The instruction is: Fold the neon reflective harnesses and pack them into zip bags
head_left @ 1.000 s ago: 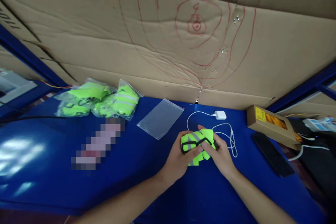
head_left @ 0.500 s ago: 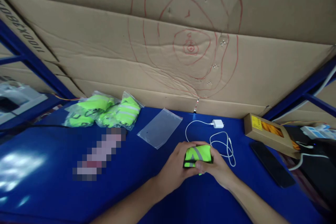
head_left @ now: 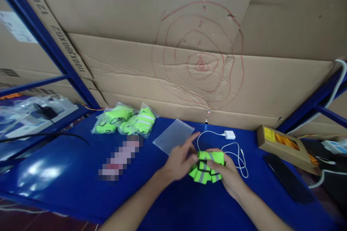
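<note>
My right hand [head_left: 226, 169] grips a folded neon-green reflective vest [head_left: 214, 157], its thumb pressed on the front. Grey reflective bands cross the fabric, and a black buckle shows at its middle; the lower edge hangs in loose folds. At the vest's left side is my left hand [head_left: 179, 160], its index finger stretched up and away and its thumb close to the fabric. Whether that thumb touches the cloth is hard to see. Just behind the left hand, a clear plastic bag [head_left: 172, 135] lies flat on the blue table [head_left: 135, 195].
Several bagged neon-green vests [head_left: 135, 121] lie at the back left, near a pixelated item [head_left: 120, 158]. A white charger [head_left: 230, 135] with its cable, a black phone [head_left: 288, 178] and a cardboard box [head_left: 284, 148] are on the right. Behind stands a cardboard wall [head_left: 121, 57] with red rings.
My left hand has come off the vest's front and its index finger has straightened. The vest has loosened, with folds now hanging and the buckle showing. The camera view has shifted.
</note>
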### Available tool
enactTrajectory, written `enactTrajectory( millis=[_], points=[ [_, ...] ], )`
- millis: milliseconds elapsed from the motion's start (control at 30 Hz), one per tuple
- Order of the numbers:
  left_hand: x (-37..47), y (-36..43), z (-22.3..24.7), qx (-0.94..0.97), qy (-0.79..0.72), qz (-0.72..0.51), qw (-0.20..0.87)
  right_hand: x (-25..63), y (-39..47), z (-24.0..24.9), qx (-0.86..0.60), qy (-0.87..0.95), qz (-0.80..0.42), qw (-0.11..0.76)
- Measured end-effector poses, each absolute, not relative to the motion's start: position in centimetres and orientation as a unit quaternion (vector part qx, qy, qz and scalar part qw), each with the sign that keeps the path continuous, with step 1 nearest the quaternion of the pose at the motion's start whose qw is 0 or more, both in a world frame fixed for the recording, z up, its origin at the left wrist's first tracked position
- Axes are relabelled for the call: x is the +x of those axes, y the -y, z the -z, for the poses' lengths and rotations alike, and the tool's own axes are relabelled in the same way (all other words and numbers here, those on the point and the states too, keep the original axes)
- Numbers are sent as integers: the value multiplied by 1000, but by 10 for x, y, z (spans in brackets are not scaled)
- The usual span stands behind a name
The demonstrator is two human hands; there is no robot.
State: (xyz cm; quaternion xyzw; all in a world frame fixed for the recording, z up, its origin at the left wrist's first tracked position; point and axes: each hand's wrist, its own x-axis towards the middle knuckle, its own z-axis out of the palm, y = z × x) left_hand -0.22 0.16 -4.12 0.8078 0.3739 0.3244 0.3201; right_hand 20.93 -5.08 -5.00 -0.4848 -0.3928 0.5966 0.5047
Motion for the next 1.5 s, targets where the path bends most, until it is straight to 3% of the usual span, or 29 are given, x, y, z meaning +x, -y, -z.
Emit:
enactTrajectory(
  millis=[67,133,200,300,467,600,767,867,967,1200,1500],
  points=[
    [-16,-24,41,787,-482,-335,191,214,44,50,-493,356,-579,543],
    [-28,-42,43,764,-596,-227,96,224,35,49,-505,321,-545,588],
    [-37,-52,45,781,-602,-123,113,236,26,49,-513,282,-517,624],
    [-43,-53,45,816,-553,-91,141,249,17,50,-517,246,-509,643],
    [-29,-54,56,832,-529,-143,88,247,22,53,-488,303,-577,581],
    [-27,-59,66,828,-533,-126,121,242,31,54,-471,370,-624,501],
    [-30,-38,54,878,-431,-137,159,246,38,50,-437,459,-661,402],
    [-27,-32,53,903,-385,-140,126,246,38,49,-440,484,-650,386],
    [-26,-37,62,896,-411,-120,119,242,36,48,-457,469,-631,416],
    [-25,-33,61,906,-384,-131,124,239,25,50,-516,323,-519,600],
    [-10,-14,51,928,-332,-136,105,238,20,53,-545,304,-456,635]
  ],
)
